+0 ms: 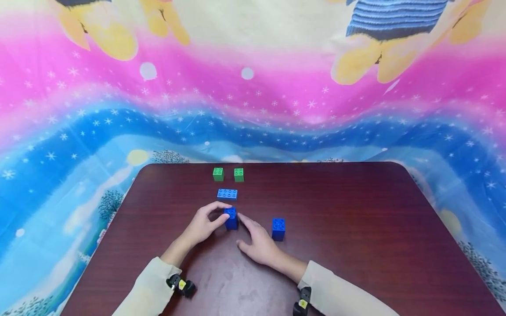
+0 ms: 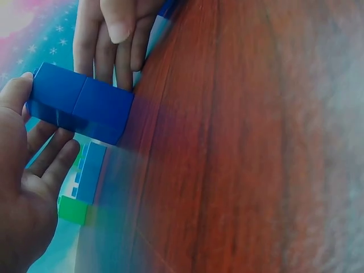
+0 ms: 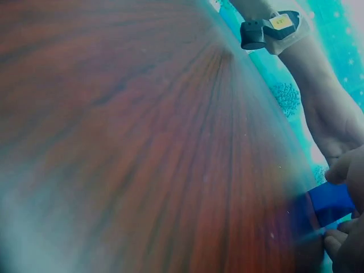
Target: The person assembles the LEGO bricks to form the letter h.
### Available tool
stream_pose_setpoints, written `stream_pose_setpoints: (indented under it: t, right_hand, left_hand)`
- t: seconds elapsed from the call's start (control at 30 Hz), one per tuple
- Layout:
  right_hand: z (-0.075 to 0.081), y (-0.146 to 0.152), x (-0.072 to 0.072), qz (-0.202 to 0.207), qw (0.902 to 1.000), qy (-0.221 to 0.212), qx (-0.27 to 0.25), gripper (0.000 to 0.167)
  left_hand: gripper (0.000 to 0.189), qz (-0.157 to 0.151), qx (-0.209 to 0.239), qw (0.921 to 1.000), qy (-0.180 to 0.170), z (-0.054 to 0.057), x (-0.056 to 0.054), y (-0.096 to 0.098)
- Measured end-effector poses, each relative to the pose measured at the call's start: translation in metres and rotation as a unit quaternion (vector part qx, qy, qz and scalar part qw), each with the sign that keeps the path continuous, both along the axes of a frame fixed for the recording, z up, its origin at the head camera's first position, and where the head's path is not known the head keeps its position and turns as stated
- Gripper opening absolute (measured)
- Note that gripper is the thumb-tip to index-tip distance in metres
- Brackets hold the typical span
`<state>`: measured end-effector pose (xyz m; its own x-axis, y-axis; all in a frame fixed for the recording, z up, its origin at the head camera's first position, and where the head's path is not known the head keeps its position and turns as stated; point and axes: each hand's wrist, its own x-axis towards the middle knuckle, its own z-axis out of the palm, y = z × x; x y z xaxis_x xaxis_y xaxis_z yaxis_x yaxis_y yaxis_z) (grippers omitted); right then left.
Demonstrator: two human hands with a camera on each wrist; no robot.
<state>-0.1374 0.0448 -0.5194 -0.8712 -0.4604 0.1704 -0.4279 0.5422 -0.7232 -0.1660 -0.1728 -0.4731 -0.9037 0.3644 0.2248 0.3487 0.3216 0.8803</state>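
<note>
Two dark blue toy bricks, joined one on the other as a short stack (image 1: 231, 223), stand upright on the table in front of me. My left hand (image 1: 202, 226) pinches the stack near its studded top; the left wrist view shows the thumb at that end and a seam between the bricks (image 2: 79, 102). Just right of the stack, my right hand (image 1: 261, 243) has its fingers extended, fingertips close by its side. Another dark blue block (image 1: 278, 229) stands right of my right hand. Beyond the stack lies a lighter blue eight-stud brick (image 1: 227, 194).
Two green four-stud blocks (image 1: 218, 174) stand side by side toward the table's far edge. The dark brown table (image 1: 356, 219) has rounded far corners. A patterned cloth (image 1: 253, 105) hangs behind and around it. Each wrist wears a small black camera (image 1: 183, 286).
</note>
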Motion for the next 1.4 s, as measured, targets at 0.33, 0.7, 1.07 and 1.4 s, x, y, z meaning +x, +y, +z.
stream_pose_setpoints:
  t: [0.33,0.7,1.07,1.4]
  right_hand:
    - [0.016,0.029,0.016,0.099,0.9924,0.014,0.071,0.07]
    - [0.025,0.086,0.031,0.2,0.9784,0.041,0.035,0.042]
    - [0.019,0.147,0.019,0.125,0.991,0.001,-0.047,0.015]
    - [0.019,0.148,0.008,-0.037,0.9981,0.015,-0.047,0.041]
  left_hand:
    - [0.025,0.003,-0.006,0.9999,-0.015,0.003,0.005,0.001]
    - [0.037,-0.013,-0.028,0.9991,-0.03,-0.024,-0.007,-0.007]
    - [0.04,-0.035,-0.044,0.998,-0.03,-0.034,-0.008,-0.01]
    - [0.041,-0.046,-0.051,0.9969,-0.037,-0.038,-0.007,-0.005]
